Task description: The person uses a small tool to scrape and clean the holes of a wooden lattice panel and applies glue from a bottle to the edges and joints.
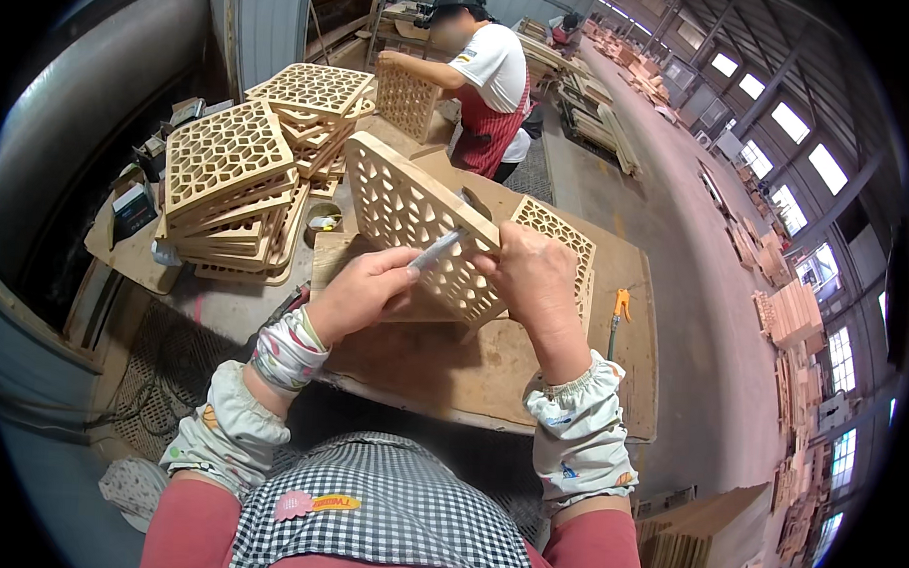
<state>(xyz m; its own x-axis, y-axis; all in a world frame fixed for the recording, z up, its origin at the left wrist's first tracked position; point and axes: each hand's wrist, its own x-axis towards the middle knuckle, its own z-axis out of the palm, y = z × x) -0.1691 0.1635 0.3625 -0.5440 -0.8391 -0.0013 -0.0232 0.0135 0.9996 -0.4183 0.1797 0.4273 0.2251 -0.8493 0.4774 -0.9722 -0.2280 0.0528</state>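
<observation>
A wooden lattice panel (407, 207) with rows of cut-out holes stands tilted on its edge over the worktable. My right hand (535, 272) is closed around the panel's right corner. In my left hand (369, 291), fingers pinched, is a slim grey tool (442, 248) whose exact kind I cannot make out. It lies against the panel's face, close to my right hand. A second lattice panel (555, 227) lies behind, partly hidden by my right hand and the raised panel.
Stacked lattice panels (229, 161) rise at the left, beside a small round tin (324, 217). An orange air blow gun (622, 308) lies on the worktable (392, 367) at the right. Across the table, a co-worker (492, 80) handles another panel (406, 100). Boards (675, 552) stand lower right.
</observation>
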